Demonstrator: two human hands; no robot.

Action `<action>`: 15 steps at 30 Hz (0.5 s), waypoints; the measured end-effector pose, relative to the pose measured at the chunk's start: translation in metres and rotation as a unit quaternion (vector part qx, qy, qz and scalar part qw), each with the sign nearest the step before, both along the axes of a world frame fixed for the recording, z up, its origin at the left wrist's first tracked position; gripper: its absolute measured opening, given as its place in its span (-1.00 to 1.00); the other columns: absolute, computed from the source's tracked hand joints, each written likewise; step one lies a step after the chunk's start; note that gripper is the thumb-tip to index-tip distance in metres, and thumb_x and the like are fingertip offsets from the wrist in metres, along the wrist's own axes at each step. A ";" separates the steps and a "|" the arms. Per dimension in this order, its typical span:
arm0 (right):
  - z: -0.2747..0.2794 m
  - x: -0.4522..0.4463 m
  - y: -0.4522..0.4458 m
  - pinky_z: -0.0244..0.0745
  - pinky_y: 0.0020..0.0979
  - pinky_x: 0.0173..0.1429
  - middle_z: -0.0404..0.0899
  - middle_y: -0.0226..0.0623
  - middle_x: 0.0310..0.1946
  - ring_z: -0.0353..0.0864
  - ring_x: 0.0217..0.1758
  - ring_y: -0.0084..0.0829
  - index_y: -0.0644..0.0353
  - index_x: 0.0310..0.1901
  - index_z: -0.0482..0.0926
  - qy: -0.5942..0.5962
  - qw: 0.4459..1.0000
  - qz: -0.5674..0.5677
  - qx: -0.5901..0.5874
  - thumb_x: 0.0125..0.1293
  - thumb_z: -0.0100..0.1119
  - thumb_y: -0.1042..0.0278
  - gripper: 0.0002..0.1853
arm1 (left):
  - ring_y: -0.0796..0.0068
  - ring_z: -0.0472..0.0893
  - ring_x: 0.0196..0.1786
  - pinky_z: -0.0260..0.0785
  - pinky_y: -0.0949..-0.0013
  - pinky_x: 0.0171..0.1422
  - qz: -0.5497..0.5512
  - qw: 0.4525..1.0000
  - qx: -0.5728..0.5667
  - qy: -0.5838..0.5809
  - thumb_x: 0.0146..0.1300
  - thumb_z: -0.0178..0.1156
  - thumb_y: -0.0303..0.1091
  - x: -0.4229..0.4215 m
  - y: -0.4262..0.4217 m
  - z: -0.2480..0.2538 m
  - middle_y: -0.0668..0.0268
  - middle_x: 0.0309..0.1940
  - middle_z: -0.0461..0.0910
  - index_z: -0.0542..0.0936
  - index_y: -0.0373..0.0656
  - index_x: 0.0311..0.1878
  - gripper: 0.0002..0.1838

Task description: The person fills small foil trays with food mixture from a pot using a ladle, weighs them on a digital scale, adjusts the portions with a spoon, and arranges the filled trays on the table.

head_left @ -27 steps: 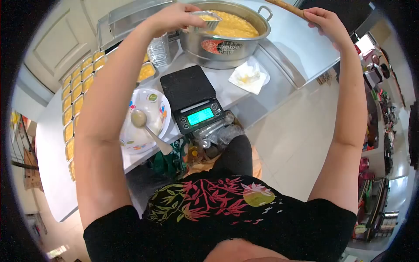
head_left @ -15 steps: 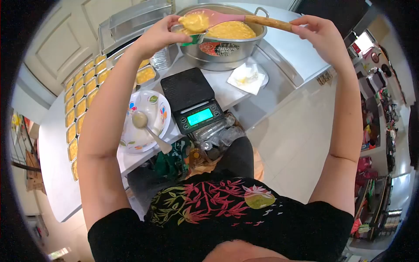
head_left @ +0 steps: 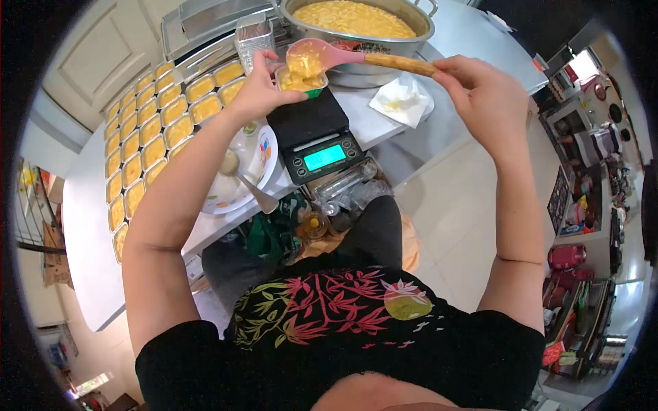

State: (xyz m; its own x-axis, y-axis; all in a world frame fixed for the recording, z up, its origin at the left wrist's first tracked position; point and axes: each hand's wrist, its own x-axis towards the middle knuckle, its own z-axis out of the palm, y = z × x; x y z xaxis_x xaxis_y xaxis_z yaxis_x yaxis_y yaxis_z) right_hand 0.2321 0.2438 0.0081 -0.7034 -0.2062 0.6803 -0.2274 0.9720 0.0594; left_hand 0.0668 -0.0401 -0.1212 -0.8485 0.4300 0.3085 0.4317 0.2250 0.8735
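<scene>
1. Both hands have moved away from the stockpot [head_left: 411,48] since the earlier frame, bringing the small foil tray [head_left: 321,83] and the silicone spoon [head_left: 351,57] closer to the scale.
2. Left hand [head_left: 257,94]: its fingers and thumb grip the foil tray by its left side, just above or at the far edge of the black digital scale [head_left: 310,129]; I cannot tell whether tray and scale touch.
3. Right hand [head_left: 485,96]: its thumb and fingers pinch the end of the spoon's wooden handle, and the pink bowl tilts over the tray with chunky yellow mixture [head_left: 303,67] spilling into it.
4. More of that mixture fills the stockpot behind.
5. Rows of filled foil trays [head_left: 151,130] cover the left part of the white table [head_left: 89,274]; stacked empty trays [head_left: 253,42] stand near the pot.
6. Along the table's near edge, a floral plate [head_left: 273,152] sits left of the scale, its metal spoon [head_left: 259,194] jutting past the edge; crumpled paper towel [head_left: 403,101] lies to the right.
</scene>
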 end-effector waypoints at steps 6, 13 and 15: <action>-0.018 0.001 -0.002 0.42 -0.33 -0.45 0.60 -0.42 -0.56 0.58 -0.53 -0.31 -0.09 -0.32 0.68 -0.021 1.000 -0.012 -0.006 0.16 0.23 0.13 -0.87 | 0.14 0.43 0.17 0.23 0.22 0.28 0.040 0.995 -0.080 0.037 -0.29 0.56 -0.13 0.003 0.003 -0.019 -0.13 0.11 0.39 0.08 -0.27 0.16 0.04; -0.028 0.000 -0.005 0.44 -0.34 -0.42 0.63 -0.44 -0.53 0.60 -0.48 -0.33 -0.11 -0.30 0.68 -0.066 0.997 -0.028 -0.031 0.17 0.22 0.13 -0.87 | 0.10 0.54 0.03 0.32 0.21 0.20 0.048 0.959 -0.275 0.039 -0.41 0.58 -0.07 0.017 -0.010 0.000 -0.04 0.21 0.37 0.02 -0.08 0.33 0.22; -0.029 0.000 -0.005 0.44 -0.33 -0.40 0.64 -0.44 -0.52 0.61 -0.46 -0.33 -0.12 -0.29 0.68 -0.080 0.995 -0.032 -0.042 0.17 0.21 0.12 -0.86 | 0.07 0.53 0.06 0.32 0.20 0.20 0.036 0.958 -0.279 0.058 -0.42 0.58 -0.07 0.022 -0.021 0.012 0.00 0.21 0.39 0.00 0.01 0.37 0.25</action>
